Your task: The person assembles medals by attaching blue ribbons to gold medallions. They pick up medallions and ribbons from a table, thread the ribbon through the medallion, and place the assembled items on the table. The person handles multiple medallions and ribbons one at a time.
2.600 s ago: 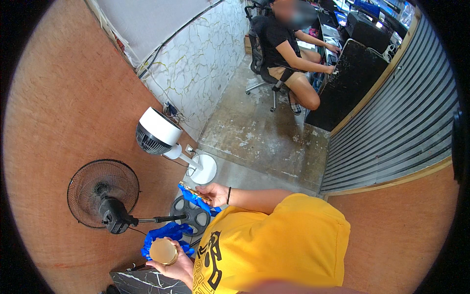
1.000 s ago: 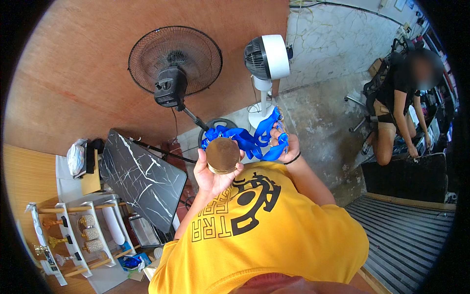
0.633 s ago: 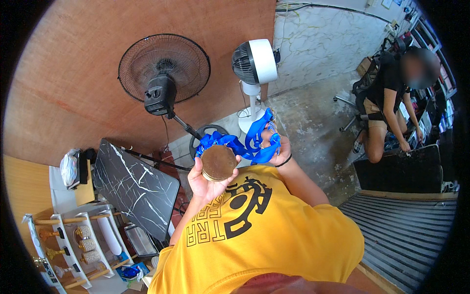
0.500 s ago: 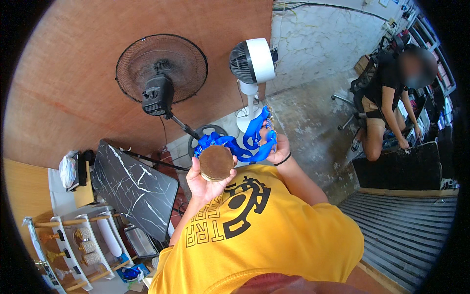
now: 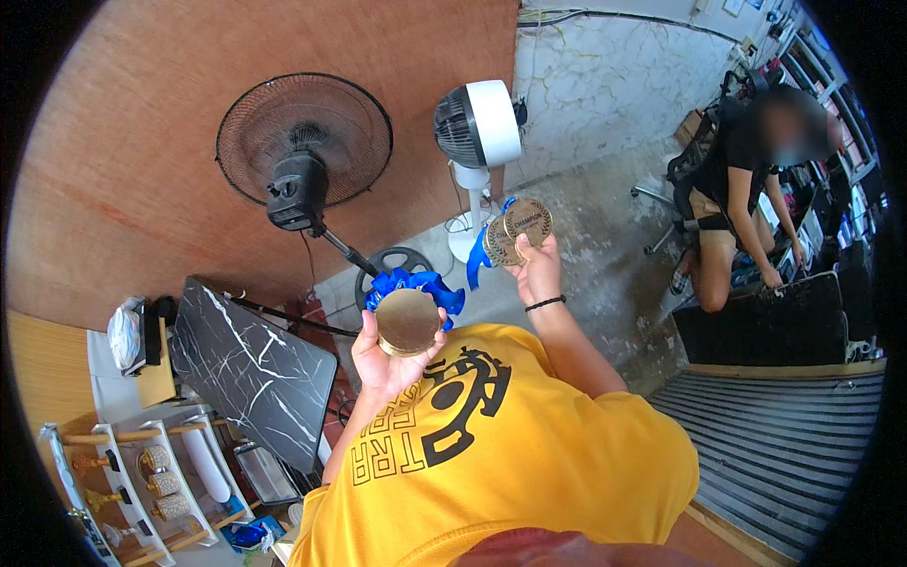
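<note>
My left hand [image 5: 380,367] is closed around a stack of round gold-coloured medals [image 5: 408,319], the top one with its plain face up. Bunched blue ribbons [image 5: 442,290] spill over the stack's far edge. Farther out and to the right, my right hand [image 5: 540,276] pinches two medals [image 5: 528,220], which overlap like a small fan. Their upturned faces carry lettering and a leaf border. From them a blue ribbon [image 5: 477,262] hangs down on the left side, apart from the stack. How many medals lie in the stack cannot be made out.
Two fans stand ahead, a black one [image 5: 300,180] and a white one [image 5: 493,123]. At left are a black marble-patterned table [image 5: 250,369] and a rack with trophy parts [image 5: 165,487]. Another person [image 5: 746,180] sits at the right beside a black panel [image 5: 765,321].
My right hand has moved up and turned, bringing two medal faces into view. Its ribbon no longer stretches across to the stack in my left hand, which stays nearly in place.
</note>
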`<state>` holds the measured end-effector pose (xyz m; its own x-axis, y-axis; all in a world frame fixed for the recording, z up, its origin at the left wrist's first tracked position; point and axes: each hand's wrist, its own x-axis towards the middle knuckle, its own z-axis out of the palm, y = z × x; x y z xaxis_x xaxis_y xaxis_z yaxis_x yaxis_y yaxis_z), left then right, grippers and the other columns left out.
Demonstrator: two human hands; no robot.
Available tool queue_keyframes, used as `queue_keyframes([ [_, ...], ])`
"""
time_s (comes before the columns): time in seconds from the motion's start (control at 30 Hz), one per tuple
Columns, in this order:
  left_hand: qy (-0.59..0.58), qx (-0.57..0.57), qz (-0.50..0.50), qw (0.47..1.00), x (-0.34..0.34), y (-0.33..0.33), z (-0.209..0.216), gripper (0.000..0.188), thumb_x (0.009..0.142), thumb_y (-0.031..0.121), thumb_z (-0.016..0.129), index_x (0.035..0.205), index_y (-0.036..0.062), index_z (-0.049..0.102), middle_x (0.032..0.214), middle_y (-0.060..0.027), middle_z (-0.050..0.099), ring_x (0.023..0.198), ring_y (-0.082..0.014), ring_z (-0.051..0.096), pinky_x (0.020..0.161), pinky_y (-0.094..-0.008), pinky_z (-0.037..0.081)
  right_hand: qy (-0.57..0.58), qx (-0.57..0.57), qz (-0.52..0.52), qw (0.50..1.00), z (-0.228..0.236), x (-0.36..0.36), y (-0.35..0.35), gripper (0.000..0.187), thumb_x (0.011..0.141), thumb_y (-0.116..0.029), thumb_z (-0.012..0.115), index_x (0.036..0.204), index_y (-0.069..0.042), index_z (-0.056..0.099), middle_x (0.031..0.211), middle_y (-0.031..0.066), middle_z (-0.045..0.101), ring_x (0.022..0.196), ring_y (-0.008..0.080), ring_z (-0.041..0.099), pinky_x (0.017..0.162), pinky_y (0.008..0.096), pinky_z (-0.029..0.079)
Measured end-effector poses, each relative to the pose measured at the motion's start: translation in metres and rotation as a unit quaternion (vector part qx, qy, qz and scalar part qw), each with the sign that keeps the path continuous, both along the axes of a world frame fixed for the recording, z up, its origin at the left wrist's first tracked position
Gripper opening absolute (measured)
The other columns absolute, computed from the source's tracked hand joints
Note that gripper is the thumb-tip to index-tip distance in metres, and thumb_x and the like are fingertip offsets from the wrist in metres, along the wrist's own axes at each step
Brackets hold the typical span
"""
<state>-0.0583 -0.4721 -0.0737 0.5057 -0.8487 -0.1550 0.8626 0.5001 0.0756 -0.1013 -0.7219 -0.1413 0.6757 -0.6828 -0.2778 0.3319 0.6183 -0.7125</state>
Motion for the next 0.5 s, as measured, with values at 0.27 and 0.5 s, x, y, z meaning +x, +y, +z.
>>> queue_keyframes([
  [0.27, -0.014, -0.004, -0.014, 1.000, 0.002, -0.002, -0.003, 0.068, 0.085, 0.050, 0.062, 0.132, 0.0045, 0.045, 0.134, -0.0176, 0.046, 0.122, -0.0398, 0.041, 0.096, -0.0513, 0.043, -0.039, -0.014, 0.021, 0.999, 0.002, 0.000, 0.002, 0.029, 0.092, -0.001, 0.053, 0.119, -0.009, 0.045, 0.113, 0.0079, 0.059, 0.099, 0.0226, 0.064, 0.077, 0.0410, 0.059],
  [0.5, 0.002, -0.004, -0.012, 1.000, 0.002, -0.006, -0.001, 0.068, 0.085, 0.048, 0.062, 0.133, 0.0039, 0.044, 0.135, -0.0175, 0.045, 0.123, -0.0400, 0.041, 0.097, -0.0520, 0.042, -0.054, -0.009, 0.032, 0.998, 0.008, -0.001, 0.002, 0.031, 0.091, 0.000, 0.054, 0.120, -0.009, 0.044, 0.112, 0.0082, 0.059, 0.097, 0.0210, 0.064, 0.072, 0.0360, 0.059],
])
